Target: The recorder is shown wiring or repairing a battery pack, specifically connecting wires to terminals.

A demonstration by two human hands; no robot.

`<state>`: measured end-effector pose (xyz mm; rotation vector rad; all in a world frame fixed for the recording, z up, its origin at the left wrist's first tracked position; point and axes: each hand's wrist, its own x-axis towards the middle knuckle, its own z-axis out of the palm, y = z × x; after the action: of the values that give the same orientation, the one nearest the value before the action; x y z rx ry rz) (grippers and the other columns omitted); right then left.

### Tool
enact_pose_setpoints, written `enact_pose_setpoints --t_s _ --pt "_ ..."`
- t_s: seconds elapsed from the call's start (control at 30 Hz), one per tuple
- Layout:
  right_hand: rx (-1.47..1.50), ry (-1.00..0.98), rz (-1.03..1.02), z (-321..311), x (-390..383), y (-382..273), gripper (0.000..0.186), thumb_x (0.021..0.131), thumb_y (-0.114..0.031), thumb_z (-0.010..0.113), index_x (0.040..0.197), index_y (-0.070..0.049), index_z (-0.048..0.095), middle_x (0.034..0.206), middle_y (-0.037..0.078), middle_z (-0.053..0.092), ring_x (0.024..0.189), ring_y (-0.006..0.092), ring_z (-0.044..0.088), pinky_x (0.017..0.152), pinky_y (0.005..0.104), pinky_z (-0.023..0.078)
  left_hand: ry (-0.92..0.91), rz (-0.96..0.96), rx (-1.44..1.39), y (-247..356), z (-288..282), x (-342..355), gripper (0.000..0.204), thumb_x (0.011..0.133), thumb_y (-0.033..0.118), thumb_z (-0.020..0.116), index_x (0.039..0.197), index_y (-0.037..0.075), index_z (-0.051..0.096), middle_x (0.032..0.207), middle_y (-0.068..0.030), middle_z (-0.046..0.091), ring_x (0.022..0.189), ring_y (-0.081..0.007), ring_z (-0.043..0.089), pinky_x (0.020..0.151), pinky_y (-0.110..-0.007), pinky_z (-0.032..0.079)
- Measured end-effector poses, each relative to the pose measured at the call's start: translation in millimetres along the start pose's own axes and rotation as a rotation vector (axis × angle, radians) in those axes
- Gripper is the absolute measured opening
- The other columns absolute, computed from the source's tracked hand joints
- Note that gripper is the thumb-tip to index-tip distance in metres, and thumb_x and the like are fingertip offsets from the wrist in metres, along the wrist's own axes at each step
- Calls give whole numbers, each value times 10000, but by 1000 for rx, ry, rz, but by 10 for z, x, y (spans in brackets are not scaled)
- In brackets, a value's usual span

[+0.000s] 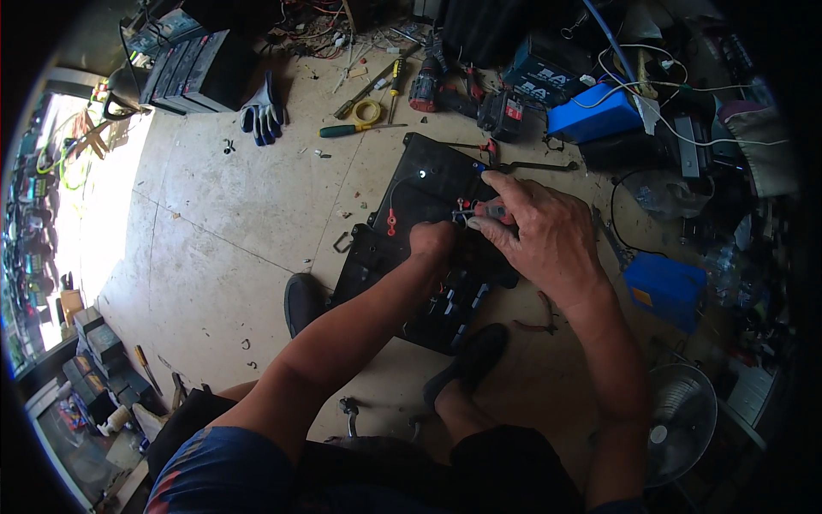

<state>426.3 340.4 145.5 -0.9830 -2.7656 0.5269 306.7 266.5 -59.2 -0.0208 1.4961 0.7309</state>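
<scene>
A black battery case (392, 261) lies on the floor between my feet, a red-tipped wire (391, 221) on its top. My right hand (535, 231) is closed on a small red-and-grey handled tool (491, 209), held over a terminal on the case. Just left of that tool's tip, my left hand (434, 238) has its fingers curled down at the case. What it holds, if anything, is hidden.
Behind the case lie screwdrivers (360, 130), a drill (425, 86), a glove (261, 111) and a blue pack (591, 111). At right are pliers (535, 326), another blue pack (664, 287) and a fan (676, 420). Dark blocks (193, 73) stand upper left; boxes (107, 360) lower left.
</scene>
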Motion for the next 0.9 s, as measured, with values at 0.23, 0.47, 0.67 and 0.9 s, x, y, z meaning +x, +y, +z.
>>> enact_pose_setpoints --t_s 0.23,0.47,0.67,0.9 --pt "-7 -21 -17 49 41 -8 356 870 -230 768 1140 -68 602 800 77 675 773 302 700 746 424 566 -25 364 851 16 -284 226 264 867 230 723 915 -30 724 831 -182 735 687 -278 752 670 -380 615" --pt "32 41 -41 88 126 32 362 883 -193 744 1168 -59 566 876 107 689 819 313 700 780 432 559 63 311 1137 365 -416 27 398 804 509 793 791 111 784 687 7 744 658 -119 735 628 -284 574" --pt "341 32 52 98 62 99 360 881 -184 741 1173 -59 573 953 142 684 868 318 698 803 431 552 196 203 1106 551 -202 -330 373 813 492 786 801 119 789 687 11 743 659 -111 734 633 -291 573" --pt "2 -50 2 21 57 -4 365 896 -217 724 1202 -78 583 961 117 673 893 314 693 804 423 549 31 154 1044 630 -252 -375 305 841 399 781 830 94 774 729 -27 758 584 -129 722 574 -273 570"
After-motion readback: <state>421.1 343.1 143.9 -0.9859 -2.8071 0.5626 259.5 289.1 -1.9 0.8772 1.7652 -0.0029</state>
